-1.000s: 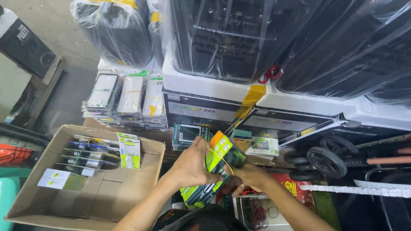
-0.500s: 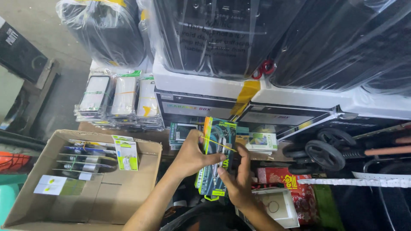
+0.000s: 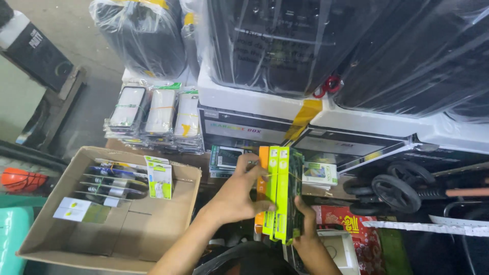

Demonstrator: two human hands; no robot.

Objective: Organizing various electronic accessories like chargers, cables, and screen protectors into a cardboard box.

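Cardboard box (image 3: 117, 229) with few packets seen at left, lying open. Left hand (image 3: 239, 196) closed on upright stack of green packs (image 3: 280, 193), above the clutter, yellow band stretched round it. Right hand (image 3: 304, 224) gripped on stack's lower right edge. Trolley wheels (image 3: 395, 191) noted at right.

Hands: two, left hand (image 3: 235, 196) and right hand (image 3: 304, 229)
Banded bundle of green and orange retail packs (image 3: 279, 193): one
Cardboard box (image 3: 153, 224): one
Upright green-and-white blister pack (image 3: 161, 177) in that box: one
Stacks of phone-case packets (image 3: 158, 114) in a row: three
Trolley wheels (image 3: 396, 192): two in view
White foam trays (image 3: 249, 99): two
Basketball (image 3: 20, 179): one
Red scissors handle (image 3: 326, 86): one
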